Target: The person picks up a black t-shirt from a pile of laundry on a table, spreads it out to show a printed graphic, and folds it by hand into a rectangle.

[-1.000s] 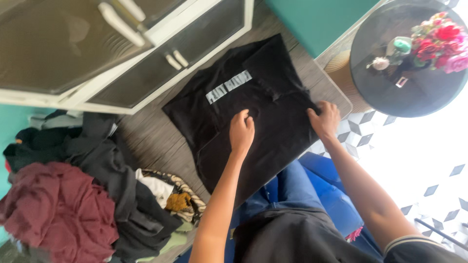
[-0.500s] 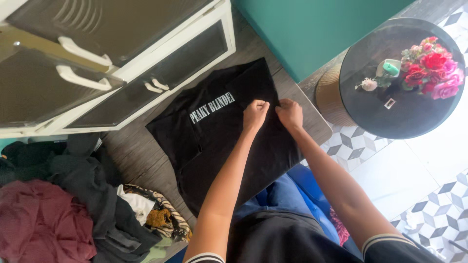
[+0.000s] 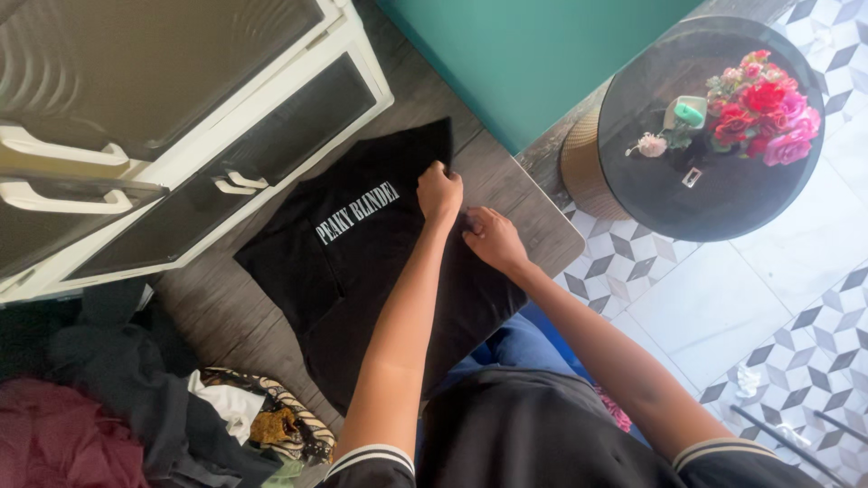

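The left hand (image 3: 440, 192) is a closed fist on the black shirt (image 3: 362, 262), so its fingertips and whatever cloth they pinch are hidden, and the two forearms cover the shirt's middle and lower right part. At the lower left of the frame the pile of clothes (image 3: 136, 407) is cut off by the left and bottom edges, and the white cabinet (image 3: 181, 117) runs out past the top and left. On the round dark table (image 3: 714, 181) at the upper right, the small green object (image 3: 689, 112) beside the flowers (image 3: 764, 108) is too small to identify.
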